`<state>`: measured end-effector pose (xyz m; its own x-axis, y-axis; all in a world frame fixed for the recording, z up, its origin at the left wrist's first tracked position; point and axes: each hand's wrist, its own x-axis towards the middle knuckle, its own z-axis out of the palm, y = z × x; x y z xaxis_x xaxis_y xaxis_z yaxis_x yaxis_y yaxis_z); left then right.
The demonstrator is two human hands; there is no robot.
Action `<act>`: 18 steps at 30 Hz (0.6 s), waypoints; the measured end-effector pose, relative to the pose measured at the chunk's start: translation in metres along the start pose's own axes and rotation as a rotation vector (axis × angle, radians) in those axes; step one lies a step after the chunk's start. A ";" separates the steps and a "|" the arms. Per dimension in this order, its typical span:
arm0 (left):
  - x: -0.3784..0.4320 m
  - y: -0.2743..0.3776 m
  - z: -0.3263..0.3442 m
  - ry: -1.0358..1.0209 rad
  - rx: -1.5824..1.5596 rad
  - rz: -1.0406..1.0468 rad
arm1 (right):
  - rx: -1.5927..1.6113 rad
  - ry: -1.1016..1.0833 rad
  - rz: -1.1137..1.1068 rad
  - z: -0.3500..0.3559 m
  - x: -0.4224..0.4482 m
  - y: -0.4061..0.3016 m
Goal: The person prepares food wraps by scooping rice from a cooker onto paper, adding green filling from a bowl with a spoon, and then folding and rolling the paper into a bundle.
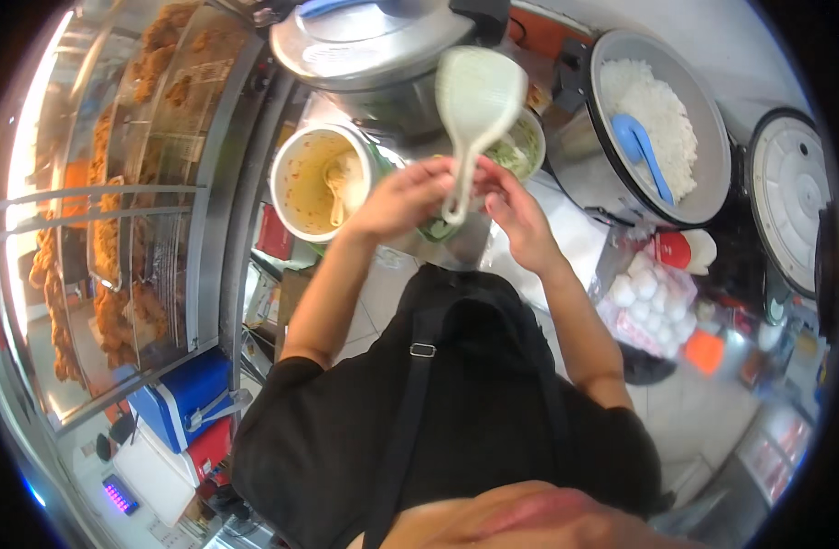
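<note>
A pale plastic rice paddle [480, 96] stands blade up between my hands, its handle end pointing towards me. My left hand [412, 195] is against the left side of the handle, thumb near it. On the other side, my right hand [512, 209] has its fingertips close behind the handle; whether they press on it is hidden. Left of my left hand is a white tub [280, 182] with yellowish, red-flecked contents and a small ladle [336, 195]. Behind the paddle, a round container [541, 137] holds something green. Some green material [439, 230] shows below the handle.
A lidded metal pot [385, 103] stands at the top. To the right, an open rice cooker [718, 144] holds white rice [649, 117] and a blue scoop [642, 154]. A bag of eggs [642, 295] lies below it. A glass cabinet with fried food [107, 233] lines the left.
</note>
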<state>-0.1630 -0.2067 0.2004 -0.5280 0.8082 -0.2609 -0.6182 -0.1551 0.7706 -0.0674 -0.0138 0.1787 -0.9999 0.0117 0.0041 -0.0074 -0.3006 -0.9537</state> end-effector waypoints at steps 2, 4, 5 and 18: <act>0.015 -0.061 0.007 0.020 -0.109 0.014 | -0.065 -0.051 0.038 -0.005 0.005 0.004; 0.029 -0.092 0.018 0.021 -0.125 0.036 | -0.107 -0.039 0.115 -0.031 0.008 0.009; 0.041 -0.105 0.014 0.004 -0.054 0.020 | -0.095 0.016 0.138 -0.045 0.009 0.009; 0.103 -0.157 0.005 0.601 0.015 0.062 | -1.996 -0.594 0.320 -0.084 0.135 0.033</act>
<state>-0.1174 -0.0960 0.0553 -0.8018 0.3348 -0.4950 -0.5700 -0.1797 0.8017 -0.2017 0.0578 0.1230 -0.8490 -0.1743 -0.4988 -0.2614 0.9590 0.1097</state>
